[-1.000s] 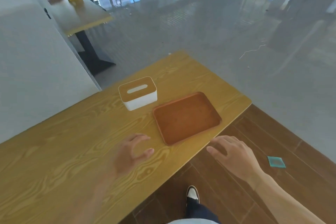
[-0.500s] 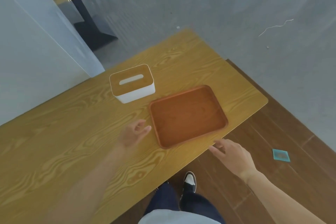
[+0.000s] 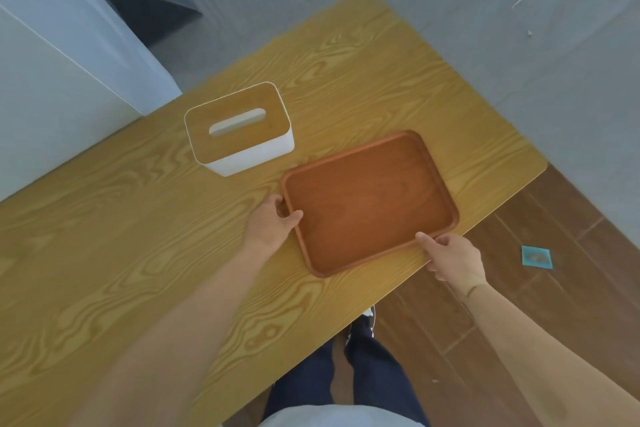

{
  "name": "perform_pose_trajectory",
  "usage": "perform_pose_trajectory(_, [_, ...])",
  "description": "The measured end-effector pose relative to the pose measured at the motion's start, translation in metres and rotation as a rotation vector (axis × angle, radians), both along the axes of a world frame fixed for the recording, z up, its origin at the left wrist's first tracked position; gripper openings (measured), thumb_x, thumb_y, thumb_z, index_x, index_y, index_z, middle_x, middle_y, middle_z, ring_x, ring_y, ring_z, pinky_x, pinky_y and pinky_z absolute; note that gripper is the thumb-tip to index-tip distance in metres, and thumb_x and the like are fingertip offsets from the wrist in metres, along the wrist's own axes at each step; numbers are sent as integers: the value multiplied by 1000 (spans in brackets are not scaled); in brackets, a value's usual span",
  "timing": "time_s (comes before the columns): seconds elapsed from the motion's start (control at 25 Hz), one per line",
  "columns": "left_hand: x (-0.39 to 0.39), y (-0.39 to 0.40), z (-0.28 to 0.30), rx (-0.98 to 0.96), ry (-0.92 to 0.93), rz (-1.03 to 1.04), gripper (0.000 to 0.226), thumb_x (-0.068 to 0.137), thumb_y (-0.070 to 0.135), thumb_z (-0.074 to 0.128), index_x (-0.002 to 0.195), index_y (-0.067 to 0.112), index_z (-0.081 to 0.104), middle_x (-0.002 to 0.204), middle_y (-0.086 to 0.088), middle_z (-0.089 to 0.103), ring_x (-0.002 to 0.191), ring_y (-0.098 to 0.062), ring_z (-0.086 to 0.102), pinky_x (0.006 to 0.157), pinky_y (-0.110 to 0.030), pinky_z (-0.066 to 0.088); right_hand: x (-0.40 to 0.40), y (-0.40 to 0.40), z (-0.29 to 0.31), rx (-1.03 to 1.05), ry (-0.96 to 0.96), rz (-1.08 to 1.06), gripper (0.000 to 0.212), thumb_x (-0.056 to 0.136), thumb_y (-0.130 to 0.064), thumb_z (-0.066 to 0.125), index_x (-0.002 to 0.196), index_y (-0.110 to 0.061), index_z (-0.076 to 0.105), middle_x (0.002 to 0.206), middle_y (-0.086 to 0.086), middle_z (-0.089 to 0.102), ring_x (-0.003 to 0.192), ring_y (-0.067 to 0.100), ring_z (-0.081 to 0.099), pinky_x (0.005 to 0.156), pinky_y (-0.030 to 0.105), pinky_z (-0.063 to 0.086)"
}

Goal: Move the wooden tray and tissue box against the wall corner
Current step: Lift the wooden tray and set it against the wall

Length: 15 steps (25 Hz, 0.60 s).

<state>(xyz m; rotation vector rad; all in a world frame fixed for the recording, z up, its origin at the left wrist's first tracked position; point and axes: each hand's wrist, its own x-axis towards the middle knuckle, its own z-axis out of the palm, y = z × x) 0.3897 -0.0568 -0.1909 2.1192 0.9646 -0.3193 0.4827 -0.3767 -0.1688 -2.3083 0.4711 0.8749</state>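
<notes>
Tray lies flat, long axis running diagonally from near-left to far-right.

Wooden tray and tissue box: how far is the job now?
Nothing is placed yet. The left hand and right hand grip the wooden tray's rim near the table edge. The tissue box stands untouched, away from the wall.

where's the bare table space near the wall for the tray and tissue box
Bare tabletop runs along the white wall left of the tissue box, and a narrower strip lies between the box and the wall corner. The far end beyond the wooden tray is also free. It is crowded where box and tray nearly meet, with the left hand and right hand on the tray's rim.
</notes>
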Motion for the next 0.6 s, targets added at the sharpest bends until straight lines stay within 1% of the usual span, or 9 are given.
perform_pose_trajectory(0.08, [5,-3,-1,2,1,27,57,84,40,73,129,14,51,91,7,62,86,-17,62,70,-28,45,1,2,-4,62,16,-139,40,85,-48,71,100,-12,64,85,7,75,70,22,75,66,43,64])
perform_pose_trajectory(0.16, [8,-5,-1,17,-2,52,52,84,28,74,128,12,52,84,9,60,82,-16,61,69,-27,44,1,6,-5,113,23,-240,40,86,-36,75,109,-7,61,86,9,76,65,17,75,54,33,62])
perform_pose_trajectory(0.2, [8,-6,-2,27,-8,59,49,85,24,74,127,11,52,81,10,59,78,-14,60,67,-26,43,0,9,-6,138,21,-281,40,86,-31,76,112,-6,59,86,10,76,63,17,75,52,30,60])
perform_pose_trajectory(0.28, [9,-9,-2,50,-25,56,46,85,21,72,125,13,52,79,12,57,71,-6,57,60,-23,40,-2,14,-6,196,16,-365,40,86,-21,76,117,-6,54,86,12,77,65,18,76,55,31,60])
perform_pose_trajectory(0.32, [8,-10,-2,54,-37,58,45,86,20,71,126,13,52,80,12,57,70,-4,56,59,-23,40,-3,17,-5,229,12,-406,42,87,-16,75,119,-6,51,88,13,76,67,20,76,58,32,60])
perform_pose_trajectory(0.4, [5,-11,-2,45,-73,66,44,88,20,70,127,14,51,82,13,58,73,-6,57,65,-25,42,-5,21,-4,293,-1,-467,43,89,-8,71,123,-9,44,97,17,73,72,24,77,62,34,61])
perform_pose_trajectory(0.48, [1,-12,0,22,-116,80,44,89,18,69,128,13,50,85,14,58,76,-6,59,71,-28,45,-8,24,0,353,-10,-498,43,91,-4,66,121,-15,38,105,20,69,78,27,77,67,37,62])
perform_pose_trajectory(0.56, [-4,-14,3,-27,-166,123,44,89,14,68,129,13,50,90,12,60,82,-7,61,76,-28,50,-13,24,5,418,-3,-510,45,93,-2,63,120,-20,33,106,19,69,77,27,77,68,37,63])
perform_pose_trajectory(0.6, [-7,-15,6,-57,-193,155,44,89,12,68,129,13,49,94,12,61,84,-7,63,76,-25,52,-16,24,8,451,0,-516,46,93,-1,63,121,-22,32,106,18,68,75,26,77,66,36,63])
